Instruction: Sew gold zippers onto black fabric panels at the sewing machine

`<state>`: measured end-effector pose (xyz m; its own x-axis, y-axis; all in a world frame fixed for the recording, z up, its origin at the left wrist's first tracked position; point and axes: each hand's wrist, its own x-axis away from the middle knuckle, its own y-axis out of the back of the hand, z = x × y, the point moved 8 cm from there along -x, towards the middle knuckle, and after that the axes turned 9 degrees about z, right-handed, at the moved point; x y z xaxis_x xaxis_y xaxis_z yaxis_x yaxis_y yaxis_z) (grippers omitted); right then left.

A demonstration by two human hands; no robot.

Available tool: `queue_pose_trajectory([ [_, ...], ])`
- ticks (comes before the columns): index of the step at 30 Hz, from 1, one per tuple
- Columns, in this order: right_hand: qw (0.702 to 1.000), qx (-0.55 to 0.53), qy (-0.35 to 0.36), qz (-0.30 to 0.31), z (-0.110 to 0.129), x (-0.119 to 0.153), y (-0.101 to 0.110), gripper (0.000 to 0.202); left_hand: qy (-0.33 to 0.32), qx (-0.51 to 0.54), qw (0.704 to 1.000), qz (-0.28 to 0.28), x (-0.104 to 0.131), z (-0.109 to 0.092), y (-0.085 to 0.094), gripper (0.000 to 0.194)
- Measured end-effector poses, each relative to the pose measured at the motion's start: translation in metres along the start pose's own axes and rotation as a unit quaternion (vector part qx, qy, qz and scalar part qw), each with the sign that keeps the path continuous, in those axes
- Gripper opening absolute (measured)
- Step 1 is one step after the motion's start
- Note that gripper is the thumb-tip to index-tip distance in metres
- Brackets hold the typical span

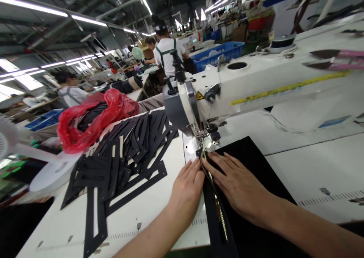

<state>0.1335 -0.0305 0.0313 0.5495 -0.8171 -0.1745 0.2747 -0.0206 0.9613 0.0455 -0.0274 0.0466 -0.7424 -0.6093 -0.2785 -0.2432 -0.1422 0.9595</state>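
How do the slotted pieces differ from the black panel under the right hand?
The slotted pieces are narrow and overlap in a heap; the black panel is broad and spread out. The slotted pieces have long openings, while the black panel shows none. Both look dark and flat.

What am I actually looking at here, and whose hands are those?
There is one picture, taken from a camera on a person's head, looking forward and down. No robot shows: the bare left hand and right hand are the wearer's own. Both lie flattish, fingers near the needle area of a white sewing machine, on either side of a gold-toothed zipper over black material. Neither hand grips anything that I can see. On the white table, to the left, lies a pile of dark slotted pieces, with a red plastic bag behind. Other people are farther back.
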Motion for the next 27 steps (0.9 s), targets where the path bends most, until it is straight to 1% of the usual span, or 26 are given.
queue_pose_trajectory([
  [4,0.999,-0.039,-0.016,0.015,-0.001,0.001,0.002,0.055,-0.004,0.005,1.000,0.003,0.003,0.002,-0.003,0.027],
  [8,0.997,-0.065,-0.018,0.028,-0.001,0.001,0.000,0.056,0.001,-0.012,1.000,0.001,0.006,0.005,-0.005,0.031],
  [15,0.996,-0.084,-0.023,0.016,-0.002,0.000,-0.001,0.055,-0.023,-0.046,0.999,0.002,0.005,0.000,-0.006,0.033],
  [20,0.996,-0.091,-0.020,0.004,-0.001,0.002,-0.001,0.055,-0.013,-0.059,0.998,0.021,0.004,0.001,-0.010,0.032],
  [27,0.996,-0.081,-0.019,-0.010,0.000,0.002,0.000,0.057,-0.011,-0.053,0.998,0.025,0.006,0.002,-0.011,0.036],
])
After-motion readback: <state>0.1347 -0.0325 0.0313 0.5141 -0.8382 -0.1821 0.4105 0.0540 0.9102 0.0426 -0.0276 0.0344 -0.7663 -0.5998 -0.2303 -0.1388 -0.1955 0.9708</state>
